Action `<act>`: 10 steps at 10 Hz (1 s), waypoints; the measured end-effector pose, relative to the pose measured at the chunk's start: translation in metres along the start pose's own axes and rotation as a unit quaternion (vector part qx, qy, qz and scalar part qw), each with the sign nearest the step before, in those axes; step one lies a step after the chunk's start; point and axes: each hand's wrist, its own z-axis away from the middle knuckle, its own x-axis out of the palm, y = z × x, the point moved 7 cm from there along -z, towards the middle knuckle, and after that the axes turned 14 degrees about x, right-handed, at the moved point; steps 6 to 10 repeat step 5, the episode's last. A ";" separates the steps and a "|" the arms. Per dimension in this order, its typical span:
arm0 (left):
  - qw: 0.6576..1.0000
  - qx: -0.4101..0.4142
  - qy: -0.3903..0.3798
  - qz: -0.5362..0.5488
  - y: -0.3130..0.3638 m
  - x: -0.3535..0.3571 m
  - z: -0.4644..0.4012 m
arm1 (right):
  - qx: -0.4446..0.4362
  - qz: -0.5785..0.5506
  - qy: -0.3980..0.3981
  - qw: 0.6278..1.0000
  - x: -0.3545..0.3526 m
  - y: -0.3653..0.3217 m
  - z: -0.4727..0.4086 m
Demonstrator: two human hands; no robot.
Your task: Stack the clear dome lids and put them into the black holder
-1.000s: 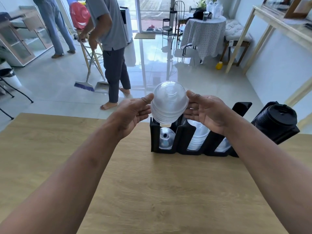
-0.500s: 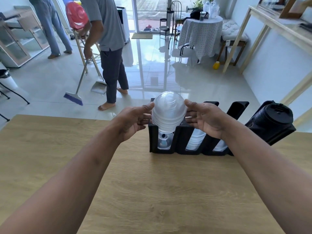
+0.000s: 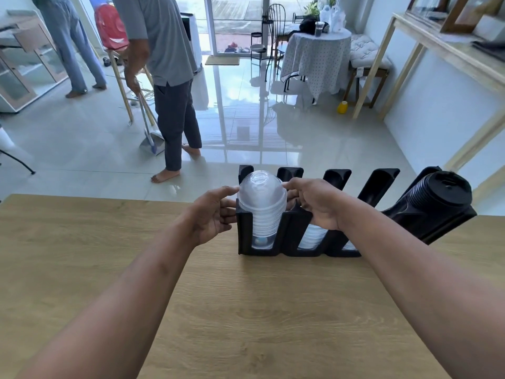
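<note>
Wood desk [image 3: 246,310] fills the lower half of the view, w/ both bare forearms reaching fwd across it. Beyond its far edge: glossy tiled floor [image 3: 246,127], a person in grey shirt [image 3: 166,64] standing w/ a dustpan [image 3: 153,138], and a cloth-covered round table [image 3: 317,56] at the back.

Black holder [image 3: 289,228] sits at the far edge of the desk, slots side by side, dividers rising behind. At its right end lies a tilted stack of black lids [image 3: 437,195]. Middle slots hold more clear lids [image 3: 311,236], partly hidden by the right hand.

Stack of clear dome lids [image 3: 261,203] stands upright in the leftmost slot, dome top up, upper part poking above the holder's front wall, lower part seen through the slot opening.

Left hand [image 3: 213,214] is at the stack's left side, fingers spread, thumb tip touching the dome near the top. Right hand [image 3: 314,203] is at the stack's right side, fingertips on the dome, palm over the next slot. Both hands are loosely cupped on the stack, not clenched.
</note>
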 end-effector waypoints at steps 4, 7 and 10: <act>0.998 0.013 0.058 -0.006 -0.019 0.014 0.002 | -0.083 0.202 0.093 0.971 0.002 -0.012 0.008; 0.995 0.035 0.094 0.013 -0.020 0.007 0.006 | -0.115 0.231 0.145 0.955 -0.004 -0.017 0.021; 0.995 0.035 0.094 0.013 -0.020 0.007 0.006 | -0.115 0.231 0.145 0.955 -0.004 -0.017 0.021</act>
